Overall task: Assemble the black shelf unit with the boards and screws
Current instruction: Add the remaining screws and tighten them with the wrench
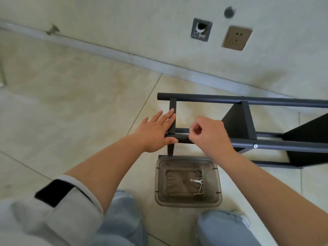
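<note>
Seen from a head-worn camera, looking down: black shelf unit [248, 119] lying on its side on a pale tiled floor [71, 103], tubes running off toward the right edge, black boards [238, 119] set crosswise between them. Left hand [156, 132] spread flat and wide, fingers straight, pressed against a short black crossbar [172, 118] at the frame's near end, thumb lying along the closer tube [284, 146]. Right hand [211, 134] curled, thumb and forefinger pinching a small silvery screw [192, 129] just above that same tube, beside the crossbar joint. One screw head [255, 146] seated farther right along the tube. Directly below the hands, between the knees in light blue jeans [223, 228], a smoky translucent plastic tray [159, 178] on the floor, holding loose screws [200, 189] and a small silver wrench [196, 180] gathered toward its right side. Grey sleeve [71, 210] with a black band pushed up the left forearm. Behind, a plastered wall [124, 18] with a grey baseboard [113, 50], a beige socket [237, 38], a square opening with a pipe stub [201, 30] to its left, and a dark round mark [229, 12] above.
</note>
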